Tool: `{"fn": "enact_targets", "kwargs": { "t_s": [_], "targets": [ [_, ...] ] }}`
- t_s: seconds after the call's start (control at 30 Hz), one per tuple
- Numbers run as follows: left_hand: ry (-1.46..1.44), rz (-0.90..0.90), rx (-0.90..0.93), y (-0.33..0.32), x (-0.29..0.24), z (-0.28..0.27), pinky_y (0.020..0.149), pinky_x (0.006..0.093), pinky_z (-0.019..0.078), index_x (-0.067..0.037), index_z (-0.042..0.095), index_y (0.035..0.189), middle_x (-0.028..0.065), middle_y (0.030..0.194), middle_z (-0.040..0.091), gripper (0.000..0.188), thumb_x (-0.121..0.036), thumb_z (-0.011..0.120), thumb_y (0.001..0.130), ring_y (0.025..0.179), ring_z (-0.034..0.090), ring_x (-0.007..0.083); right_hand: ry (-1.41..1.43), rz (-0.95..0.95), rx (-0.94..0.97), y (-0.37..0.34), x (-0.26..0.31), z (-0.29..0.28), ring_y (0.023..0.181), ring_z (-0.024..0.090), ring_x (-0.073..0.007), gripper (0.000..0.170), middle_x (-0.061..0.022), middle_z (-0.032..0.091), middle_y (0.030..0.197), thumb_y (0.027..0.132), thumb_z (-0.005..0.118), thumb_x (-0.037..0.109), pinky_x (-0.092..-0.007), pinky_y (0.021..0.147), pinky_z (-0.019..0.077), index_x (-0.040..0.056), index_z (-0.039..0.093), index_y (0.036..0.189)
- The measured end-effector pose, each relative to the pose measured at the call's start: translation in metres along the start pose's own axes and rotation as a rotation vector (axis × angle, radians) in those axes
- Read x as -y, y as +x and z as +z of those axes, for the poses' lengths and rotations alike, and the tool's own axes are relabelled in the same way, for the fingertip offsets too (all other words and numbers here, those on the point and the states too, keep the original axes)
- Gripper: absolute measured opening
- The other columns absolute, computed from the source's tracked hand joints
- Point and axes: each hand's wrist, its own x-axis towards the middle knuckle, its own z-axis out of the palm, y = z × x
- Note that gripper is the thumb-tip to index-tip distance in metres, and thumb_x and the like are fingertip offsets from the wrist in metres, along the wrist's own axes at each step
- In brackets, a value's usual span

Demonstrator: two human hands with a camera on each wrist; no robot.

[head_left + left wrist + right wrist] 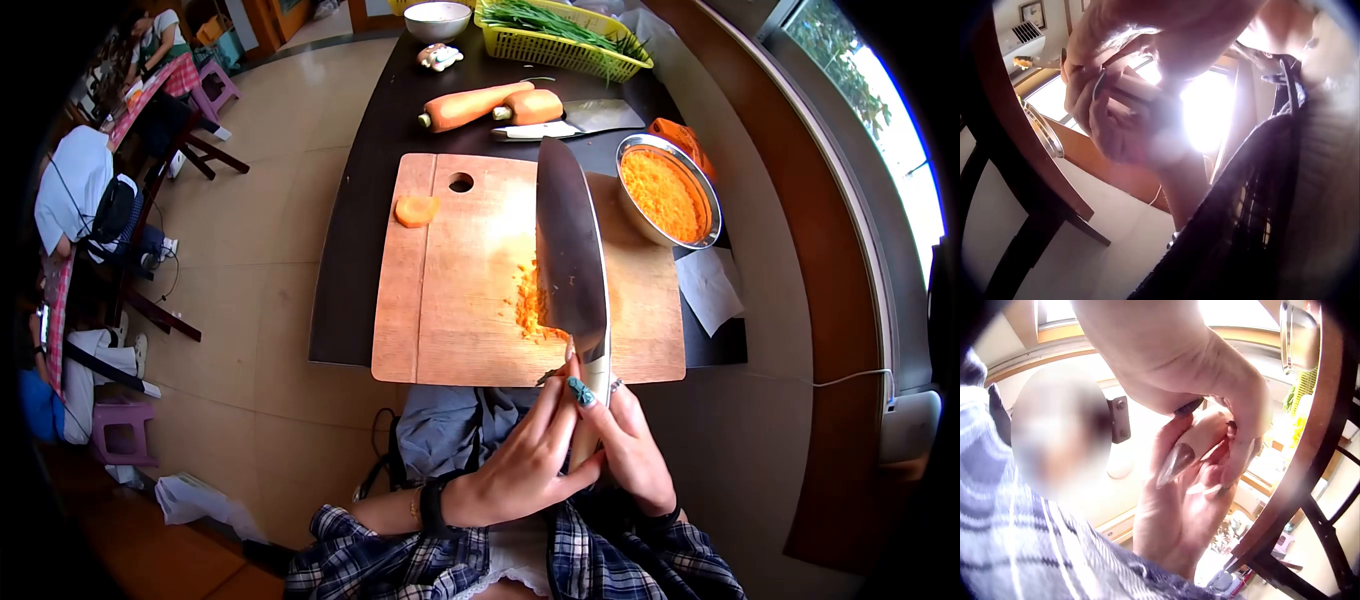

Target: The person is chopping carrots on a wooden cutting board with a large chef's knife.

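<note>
A wide-bladed kitchen knife [573, 250] points away from the person, its blade raised over the cutting board [470, 340]. Both hands are on its pale handle at the board's near edge. My right hand [638, 450] grips the handle from the right. From the left, my left hand [515, 460] holds it too, fingers up by the blade's heel. The right wrist view shows the handle [1207, 434] between the two hands. Chopped carrot [526, 305] lies beside the blade, and a carrot piece [417, 210] sits at the board's upper left.
Right of the board stands a metal bowl [648, 230] of chopped carrot, near a white paper [710, 290]. Beyond are two carrots [470, 106], another broad blade [603, 115], a yellow basket [540, 45] of green stalks and a white bowl [437, 22]. People sit at left.
</note>
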Motion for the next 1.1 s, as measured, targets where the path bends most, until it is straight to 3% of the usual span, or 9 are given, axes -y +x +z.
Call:
{"fn": "enact_targets", "kwargs": {
  "t_s": [0.23,0.3,0.4,0.5,0.53,0.63,0.77,0.97,1.1],
  "targets": [
    [-0.002,0.145,0.080,-0.002,-0.007,0.022,0.104,0.0477,0.0316,0.024,0.021,0.129,0.0388,0.124,0.026,0.100,-0.033,0.078,0.069,0.119,0.033,0.0534,-0.130,-0.041,-0.053,-0.012,0.018,-0.024,0.103,0.051,-0.0160,0.029,-0.0103,0.054,0.110,0.093,0.043,0.009,-0.0272,0.093,0.0368,-0.0050,0.050,0.117],
    [0.081,0.184,0.022,-0.003,-0.004,0.019,0.103,0.0454,0.0330,0.022,0.021,0.131,0.0341,0.122,0.031,0.096,-0.032,0.076,0.072,0.118,0.036,0.0486,-0.154,-0.115,-0.036,-0.008,0.008,-0.034,0.100,0.052,-0.0154,0.028,-0.0100,0.056,0.109,0.092,0.044,0.009,-0.0273,0.091,0.0391,-0.0049,0.051,0.115],
    [-0.030,0.183,0.202,-0.004,0.000,-0.010,0.101,0.0397,0.0370,0.017,0.022,0.135,0.0273,0.126,0.036,0.089,-0.029,0.071,0.077,0.117,0.041,0.0352,-0.289,-0.167,0.023,0.001,0.009,-0.045,0.096,0.054,-0.0144,0.027,-0.0101,0.058,0.105,0.091,0.045,0.010,-0.0271,0.087,0.0416,-0.0056,0.052,0.112],
    [-0.172,0.113,0.328,-0.024,0.025,-0.034,0.096,0.0361,0.0425,0.011,0.029,0.137,0.0209,0.120,0.048,0.077,-0.023,0.068,0.080,0.110,0.050,0.0291,-0.442,-0.052,0.072,0.004,0.019,-0.060,0.064,0.061,-0.0140,0.028,-0.0116,0.064,0.082,0.093,0.048,0.021,-0.0238,0.061,0.0486,-0.0047,0.055,0.102],
    [-0.247,0.082,0.329,-0.028,0.035,-0.040,0.092,0.0348,0.0448,0.006,0.039,0.134,0.0167,0.116,0.054,0.065,-0.020,0.067,0.080,0.105,0.054,0.0266,-0.352,0.063,0.057,0.000,0.027,-0.055,0.043,0.050,-0.0080,0.026,-0.0044,0.057,0.062,0.092,0.048,0.020,-0.0193,0.041,0.0379,-0.0047,0.056,0.099],
    [-0.258,-0.040,0.491,-0.037,0.066,-0.045,0.087,0.0354,0.0468,-0.003,0.056,0.122,0.0110,0.104,0.062,0.047,-0.018,0.067,0.080,0.096,0.059,0.0263,-0.375,0.214,0.137,0.003,0.040,-0.047,0.038,0.040,-0.0042,0.025,0.0002,0.048,0.054,0.093,0.047,0.017,-0.0186,0.035,0.0290,-0.0049,0.056,0.100],
    [-0.224,-0.177,0.664,-0.045,0.094,-0.024,0.080,0.0324,0.0482,0.000,0.062,0.110,0.0102,0.088,0.066,0.033,-0.019,0.062,0.082,0.083,0.063,0.0231,-0.544,0.206,0.133,0.014,0.031,-0.051,0.040,0.038,-0.0033,0.024,0.0029,0.045,0.049,0.094,0.050,0.017,-0.0221,0.037,0.0249,-0.0015,0.054,0.079],
    [-0.350,-0.133,0.545,-0.038,0.070,-0.017,0.075,0.0324,0.0482,0.000,0.066,0.101,0.0108,0.083,0.065,0.023,-0.014,0.061,0.082,0.079,0.062,0.0235,-0.627,0.138,0.044,0.017,0.029,-0.043,0.042,0.039,-0.0035,0.020,0.0034,0.045,0.051,0.093,0.053,0.014,-0.0214,0.038,0.0276,-0.0007,0.051,0.080],
    [-0.252,0.155,0.038,-0.027,0.053,-0.047,0.063,0.0319,0.0497,0.001,0.067,0.087,0.0097,0.077,0.065,0.013,-0.009,0.065,0.080,0.072,0.062,0.0212,-0.633,0.111,0.040,0.017,0.036,-0.042,0.045,0.040,-0.0035,0.015,0.0039,0.045,0.053,0.093,0.051,0.013,-0.0210,0.041,0.0301,-0.0020,0.054,0.093]
  ]
}}
